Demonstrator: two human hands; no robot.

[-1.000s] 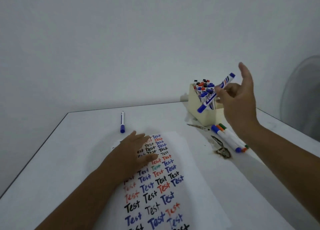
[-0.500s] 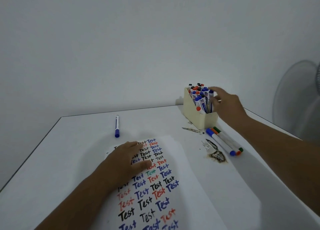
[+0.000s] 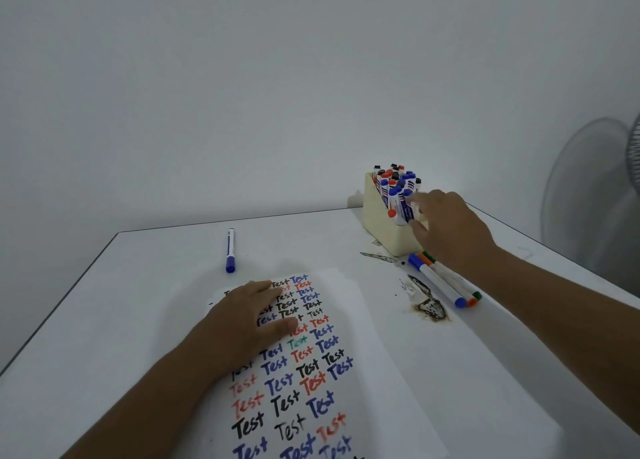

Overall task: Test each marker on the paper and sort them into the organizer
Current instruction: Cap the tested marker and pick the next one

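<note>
A white paper (image 3: 349, 323) covered with "Test" in black, blue, red and green lies in the middle of the table. My left hand (image 3: 247, 316) rests flat on its upper left part. A beige organizer (image 3: 381, 228) at the back right holds several upright markers with blue, red and black caps. My right hand (image 3: 446, 228) is beside the organizer's right side with relaxed fingers, holding nothing; its fingertips are close to the front markers. Three thin markers (image 3: 445, 283), blue, orange and green, lie side by side in front of the organizer. A lone blue marker (image 3: 230, 249) lies at the back left.
The white table (image 3: 104, 320) has dark peeled patches (image 3: 427, 304) between the paper and the thin markers. A fan (image 3: 595, 199) stands off the table's right edge. A plain wall rises behind.
My right hand put the blue marker it was holding into the organizer and has drawn back and down from it, now holding nothing. My left hand stayed on the paper.
</note>
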